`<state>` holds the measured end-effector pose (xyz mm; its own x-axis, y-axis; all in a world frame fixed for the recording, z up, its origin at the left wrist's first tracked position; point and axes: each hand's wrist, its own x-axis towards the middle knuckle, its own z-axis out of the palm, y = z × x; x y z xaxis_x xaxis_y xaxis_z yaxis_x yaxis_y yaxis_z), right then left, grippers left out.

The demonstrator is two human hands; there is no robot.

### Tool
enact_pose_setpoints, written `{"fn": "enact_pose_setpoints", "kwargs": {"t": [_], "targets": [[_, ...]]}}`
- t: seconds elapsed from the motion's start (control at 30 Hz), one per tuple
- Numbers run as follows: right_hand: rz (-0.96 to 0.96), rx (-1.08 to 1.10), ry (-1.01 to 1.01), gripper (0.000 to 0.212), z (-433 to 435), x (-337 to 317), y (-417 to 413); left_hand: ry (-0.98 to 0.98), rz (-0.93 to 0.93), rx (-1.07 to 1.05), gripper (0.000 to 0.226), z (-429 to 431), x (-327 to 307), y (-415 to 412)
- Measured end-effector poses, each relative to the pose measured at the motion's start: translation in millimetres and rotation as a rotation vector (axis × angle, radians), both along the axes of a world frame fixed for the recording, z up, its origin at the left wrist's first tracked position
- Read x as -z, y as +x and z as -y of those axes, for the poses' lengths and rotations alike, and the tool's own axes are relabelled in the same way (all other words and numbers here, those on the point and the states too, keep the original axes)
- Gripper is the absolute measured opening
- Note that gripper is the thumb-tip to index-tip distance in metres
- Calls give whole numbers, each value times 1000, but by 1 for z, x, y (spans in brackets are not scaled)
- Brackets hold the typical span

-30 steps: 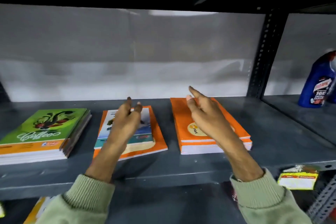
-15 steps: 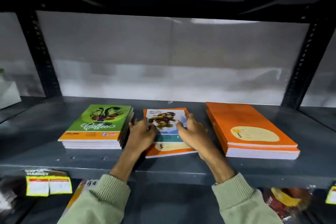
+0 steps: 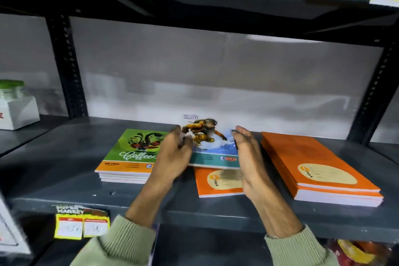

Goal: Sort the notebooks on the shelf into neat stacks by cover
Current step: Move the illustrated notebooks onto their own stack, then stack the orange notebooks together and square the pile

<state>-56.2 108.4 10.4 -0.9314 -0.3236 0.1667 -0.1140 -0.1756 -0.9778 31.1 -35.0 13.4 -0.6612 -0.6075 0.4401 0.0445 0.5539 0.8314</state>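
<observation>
Blue-covered notebook (image 3: pixel 212 149) pinched between both hands' grips, tilted, long axis running shelf-depthwise.

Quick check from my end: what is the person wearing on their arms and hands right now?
Both hands, the left hand and the right hand, are bare: no gloves, and no rings or watch visible. Each forearm emerges from a pale sage-green knitted sleeve with a ribbed cuff, pushed back above the wrist.
</observation>
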Motion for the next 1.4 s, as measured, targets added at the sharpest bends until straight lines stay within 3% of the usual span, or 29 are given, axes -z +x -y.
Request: {"fn": "enact_pose_setpoints", "kwargs": {"t": [0.27, 0.4, 0.53, 0.67, 0.73, 0.83, 0.93, 0.97, 1.03, 1.1, 1.17, 1.27, 1.33, 1.4], "targets": [[-32, -257, -11, 14, 96, -7, 60, 127, -19, -170, 19, 98, -16, 74], [-94, -238, 177, 33, 122, 5, 80, 84, 105, -248, 25, 118, -1, 91], [-218, -184, 387, 47, 128, 16, 90, 48, 288, -188, 28, 125, 11, 97], [-283, -189, 363, 59, 116, 10, 78, -223, 334, -292, 47, 112, 2, 90], [-288, -155, 360, 66, 101, 2, 64, -302, 215, -247, 51, 96, -10, 81], [-247, -57, 372, 66, 70, -8, 34, -222, 106, -58, 57, 60, -20, 59], [-371, 140, 593, 70, 33, -8, 5, -310, 95, 58, 40, 11, -8, 35], [-416, 252, 732, 72, 10, -2, -8, -332, 124, 90, 36, -12, 0, 22], [-475, 322, 962, 71, -8, 11, -21, -367, 315, 28, 49, -28, 23, 9], [-487, 276, 1089, 68, -15, 25, -20, -397, 559, -59, 67, -28, 42, 0], [-517, 258, 1117, 63, -23, 36, -21, -377, 629, -55, 71, -31, 48, -11], [-477, 227, 1007, 55, -27, 36, -21, -232, 525, 55, 48, -35, 42, -20], [-427, 204, 949, 50, -27, 31, -20, -116, 330, 91, 25, -37, 39, -19], [-395, 171, 863, 42, -31, 26, -21, 113, 108, 140, 36, -43, 33, -14]]}}
